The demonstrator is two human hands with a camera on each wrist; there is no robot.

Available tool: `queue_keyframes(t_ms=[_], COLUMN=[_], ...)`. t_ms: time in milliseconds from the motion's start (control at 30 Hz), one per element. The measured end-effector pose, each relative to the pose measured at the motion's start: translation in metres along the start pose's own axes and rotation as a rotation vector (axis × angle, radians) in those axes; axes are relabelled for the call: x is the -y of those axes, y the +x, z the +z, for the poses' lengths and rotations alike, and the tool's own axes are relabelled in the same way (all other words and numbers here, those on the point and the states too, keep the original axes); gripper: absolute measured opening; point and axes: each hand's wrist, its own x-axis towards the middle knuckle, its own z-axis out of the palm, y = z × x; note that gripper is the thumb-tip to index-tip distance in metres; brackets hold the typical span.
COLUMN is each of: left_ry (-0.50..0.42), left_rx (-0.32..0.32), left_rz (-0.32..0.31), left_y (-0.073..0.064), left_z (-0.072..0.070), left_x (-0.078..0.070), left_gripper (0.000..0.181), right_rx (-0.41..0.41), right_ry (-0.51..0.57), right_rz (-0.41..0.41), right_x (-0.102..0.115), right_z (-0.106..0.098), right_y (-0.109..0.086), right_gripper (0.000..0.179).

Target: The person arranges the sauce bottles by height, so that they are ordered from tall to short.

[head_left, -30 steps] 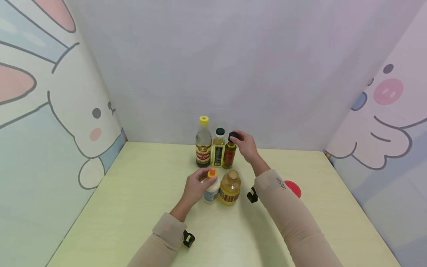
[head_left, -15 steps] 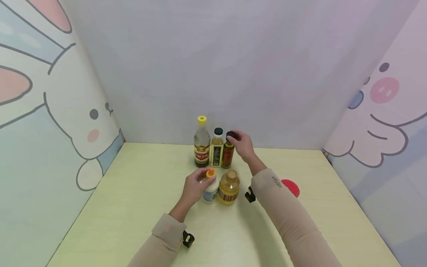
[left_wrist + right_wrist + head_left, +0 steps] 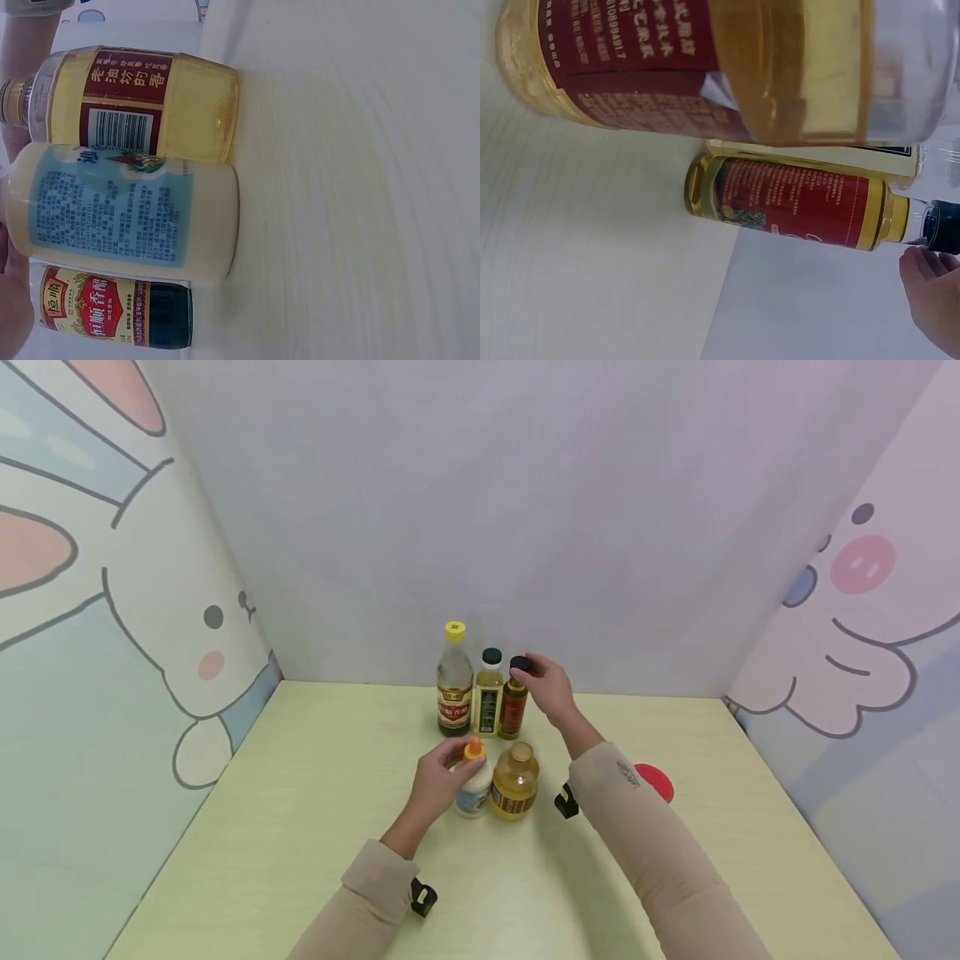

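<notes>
My left hand (image 3: 437, 779) pinches the orange cap of a white squeeze bottle (image 3: 112, 210) with a blue label, which stands upright on the table. Farther back, my right hand (image 3: 551, 687) holds the black cap of a small oil bottle (image 3: 787, 199) with a red label, also upright. A round-bodied bottle of yellow oil (image 3: 514, 783) stands just right of the white one. Behind them, a vinegar bottle (image 3: 454, 685) with a yellow cap and a clear oil bottle (image 3: 488, 697) with a dark green cap stand beside the red-labelled bottle.
A round red object (image 3: 656, 782) lies on the pale table (image 3: 285, 827) at the right, partly hidden by my right sleeve (image 3: 637, 827). A grey back wall (image 3: 555, 527) rises behind the bottles, and cartoon-printed side walls flank the table.
Both hands keep their holds on the two bottles, and the bottles stay where they stand. Only a slight shift of the head view shows.
</notes>
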Motion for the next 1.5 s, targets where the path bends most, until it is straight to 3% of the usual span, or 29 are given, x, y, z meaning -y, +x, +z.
queue_keyframes(t_ms=[400, 667, 1000, 1500], left_ry=[0.003, 0.011, 0.019, 0.016], left_rx=[0.006, -0.002, -0.001, -0.006], left_rz=[0.012, 0.042, 0.031, 0.034], left_y=[0.0, 0.003, 0.002, 0.001], left_z=[-0.001, -0.001, -0.001, 0.0], left_x=[-0.001, -0.003, -0.003, 0.001], left_gripper=[0.034, 0.033, 0.034, 0.034], right_rx=[0.002, -0.009, 0.009, 0.057], right_ry=[-0.008, -0.004, 0.0, -0.121], right_rz=[0.026, -0.007, -0.003, 0.03], right_x=[0.007, 0.019, 0.022, 0.01], right_z=[-0.017, -0.037, -0.066, -0.1], right_y=[-0.011, -0.023, -0.047, -0.088], right_gripper=[0.056, 0.053, 0.055, 0.059])
